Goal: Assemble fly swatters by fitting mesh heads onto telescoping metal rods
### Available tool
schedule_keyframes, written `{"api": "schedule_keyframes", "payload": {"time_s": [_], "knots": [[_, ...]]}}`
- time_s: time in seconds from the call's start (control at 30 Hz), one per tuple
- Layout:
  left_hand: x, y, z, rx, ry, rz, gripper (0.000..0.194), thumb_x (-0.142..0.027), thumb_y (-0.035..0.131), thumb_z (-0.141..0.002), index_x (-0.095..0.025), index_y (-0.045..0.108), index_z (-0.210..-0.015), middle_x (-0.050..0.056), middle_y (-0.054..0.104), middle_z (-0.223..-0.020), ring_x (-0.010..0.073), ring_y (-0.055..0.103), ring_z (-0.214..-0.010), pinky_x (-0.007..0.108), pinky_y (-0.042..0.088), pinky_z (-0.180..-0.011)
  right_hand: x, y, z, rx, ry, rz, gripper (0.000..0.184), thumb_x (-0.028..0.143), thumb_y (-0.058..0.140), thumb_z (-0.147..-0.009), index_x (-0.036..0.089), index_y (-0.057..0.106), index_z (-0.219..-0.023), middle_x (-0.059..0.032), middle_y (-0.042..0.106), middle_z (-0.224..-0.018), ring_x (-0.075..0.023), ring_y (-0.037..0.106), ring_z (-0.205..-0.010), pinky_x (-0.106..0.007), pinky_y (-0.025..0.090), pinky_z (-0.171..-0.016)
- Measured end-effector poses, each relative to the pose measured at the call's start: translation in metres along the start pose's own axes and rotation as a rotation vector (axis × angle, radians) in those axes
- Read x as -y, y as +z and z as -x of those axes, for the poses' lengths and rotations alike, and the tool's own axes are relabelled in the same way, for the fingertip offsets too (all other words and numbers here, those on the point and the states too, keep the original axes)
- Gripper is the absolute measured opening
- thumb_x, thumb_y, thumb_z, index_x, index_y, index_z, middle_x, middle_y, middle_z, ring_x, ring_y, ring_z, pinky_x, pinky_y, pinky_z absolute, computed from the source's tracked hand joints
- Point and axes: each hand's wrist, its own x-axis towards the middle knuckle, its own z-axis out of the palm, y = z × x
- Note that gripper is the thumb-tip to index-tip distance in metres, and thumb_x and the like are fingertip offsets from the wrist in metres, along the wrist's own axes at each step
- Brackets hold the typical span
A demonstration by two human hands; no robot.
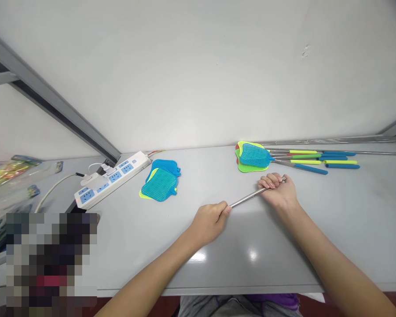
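A thin shiny metal rod (pixel 247 199) spans the gap between my two hands above the grey table. My left hand (pixel 211 220) is closed round its lower left end. The upper right end lies in my right hand (pixel 277 190), whose fingers curl over it, with the tip showing past them. Beyond my right hand are fly swatters with a blue mesh head (pixel 254 155) on top and metal shafts. To the left of my hands, loose swatter heads (pixel 160 184) in blue and yellow lie stacked.
A white power strip (pixel 114 178) with plugs and a cable lies at left. Loose foam grips (pixel 342 166) and long metal rods (pixel 333 141) lie at the right by the wall. Plastic bags (pixel 16 176) sit at far left; a pixelated patch covers the lower left.
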Motion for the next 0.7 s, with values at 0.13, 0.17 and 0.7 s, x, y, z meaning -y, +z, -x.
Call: {"api": "schedule_keyframes", "payload": {"time_s": [0.13,0.17,0.7], "knots": [[-0.002,-0.001,0.000,0.020,-0.010,-0.008,0.037,-0.034,0.017,-0.088,-0.020,0.039,-0.063,-0.002,0.040,-0.052,0.0113,0.040,-0.049,0.022,0.028,-0.051,-0.001,0.002,0.002,-0.042,-0.045,0.040,0.037,0.044,0.025,-0.078,0.018,0.018,-0.052,0.0059,0.017,-0.038,-0.0079,0.019,-0.032,-0.021,0.023,-0.033],[-0.002,-0.002,0.000,0.022,-0.013,-0.013,0.037,-0.035,0.017,-0.088,-0.020,0.040,-0.063,-0.002,0.040,-0.052,0.0114,0.040,-0.049,0.022,0.027,-0.051,-0.002,0.002,0.002,-0.056,-0.053,0.058,0.038,0.044,0.029,-0.077,0.018,0.018,-0.052,0.0065,0.016,-0.038,-0.0076,0.019,-0.032,-0.021,0.022,-0.032],[-0.002,0.011,0.004,-0.007,-0.052,-0.122,0.034,-0.033,0.016,-0.088,-0.020,0.035,-0.063,-0.002,0.042,-0.050,0.0134,0.041,-0.050,0.024,0.029,-0.056,-0.012,0.004,0.002,0.047,-0.123,0.165,0.041,0.030,0.041,-0.081,0.017,0.014,-0.053,0.0073,0.008,-0.041,-0.0065,0.014,-0.033,-0.018,0.018,-0.031]]}}
